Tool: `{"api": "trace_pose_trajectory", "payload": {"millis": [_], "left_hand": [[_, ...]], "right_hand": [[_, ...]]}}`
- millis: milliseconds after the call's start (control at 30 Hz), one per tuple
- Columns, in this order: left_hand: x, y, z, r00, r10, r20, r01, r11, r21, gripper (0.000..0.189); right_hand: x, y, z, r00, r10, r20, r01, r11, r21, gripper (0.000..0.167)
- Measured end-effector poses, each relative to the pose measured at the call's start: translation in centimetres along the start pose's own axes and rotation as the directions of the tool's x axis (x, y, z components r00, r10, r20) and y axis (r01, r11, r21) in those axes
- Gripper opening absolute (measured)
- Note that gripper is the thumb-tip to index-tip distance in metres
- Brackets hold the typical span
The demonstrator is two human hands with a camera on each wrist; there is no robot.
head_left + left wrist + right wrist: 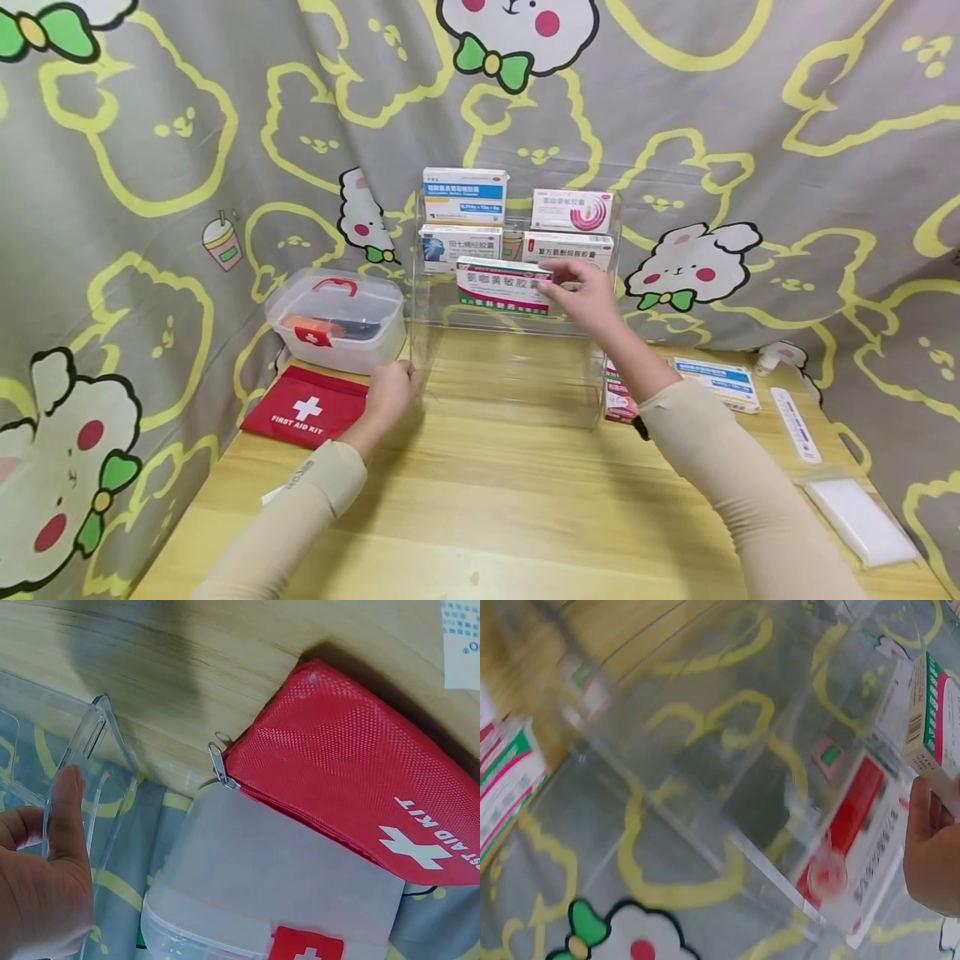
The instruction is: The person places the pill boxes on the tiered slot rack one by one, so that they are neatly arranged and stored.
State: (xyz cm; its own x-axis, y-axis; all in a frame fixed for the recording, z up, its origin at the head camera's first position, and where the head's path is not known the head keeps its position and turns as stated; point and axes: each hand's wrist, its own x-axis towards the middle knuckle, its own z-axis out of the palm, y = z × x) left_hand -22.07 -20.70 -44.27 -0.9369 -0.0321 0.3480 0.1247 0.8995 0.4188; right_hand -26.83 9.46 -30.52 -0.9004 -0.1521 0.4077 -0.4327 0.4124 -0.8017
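A clear stepped display rack (517, 400) stands on the table, with medicine boxes on its upper tiers. My right hand (583, 298) pinches the right end of a white, green and magenta medicine box (498, 287), held in front of the rack. In the right wrist view this box (937, 724) shows at the right edge, beside a red-and-white box (855, 847) on the rack. My left hand (393, 390) grips the rack's left side panel; in the left wrist view the thumb lies against the clear panel (94, 742).
Left of the rack lie a red first aid pouch (303, 408) and a lidded clear plastic box (337, 321). On the right are a red medicine box (619, 396), a blue-and-white box (716, 383), a thin white packet (797, 425) and a white pad pack (862, 521).
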Motion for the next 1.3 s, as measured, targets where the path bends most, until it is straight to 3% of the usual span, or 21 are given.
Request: {"api": "trace_pose_trajectory", "payload": {"millis": [333, 600, 800, 1067, 1300], "left_hand": [[0.1, 0.1, 0.0, 0.999, -0.033, 0.026, 0.033, 0.999, -0.009, 0.018], [0.1, 0.2, 0.2, 1.000, 0.011, -0.004, -0.011, 1.000, 0.012, 0.015], [0.2, -0.1, 0.2, 1.000, -0.020, -0.006, 0.020, 1.000, -0.005, 0.017], [0.3, 0.2, 0.0, 0.999, -0.035, 0.000, 0.035, 0.999, -0.015, 0.017], [0.1, 0.3, -0.2, 0.999, -0.043, 0.006, 0.043, 0.999, -0.007, 0.019]], "right_hand": [[1.7, 0.0, 5.4, 0.996, -0.063, -0.060, 0.060, 0.997, -0.049, 0.029], [2.3, 0.9, 8.2, 0.997, -0.081, -0.014, 0.080, 0.993, -0.084, 0.027], [2.8, 1.7, 9.2, 0.998, -0.070, -0.003, 0.069, 0.992, -0.108, 0.027], [2.6, 2.0, 8.9, 0.997, -0.078, -0.009, 0.076, 0.986, -0.148, 0.028], [2.7, 2.3, 8.7, 0.989, -0.135, -0.055, 0.114, 0.950, -0.292, 0.024]]}}
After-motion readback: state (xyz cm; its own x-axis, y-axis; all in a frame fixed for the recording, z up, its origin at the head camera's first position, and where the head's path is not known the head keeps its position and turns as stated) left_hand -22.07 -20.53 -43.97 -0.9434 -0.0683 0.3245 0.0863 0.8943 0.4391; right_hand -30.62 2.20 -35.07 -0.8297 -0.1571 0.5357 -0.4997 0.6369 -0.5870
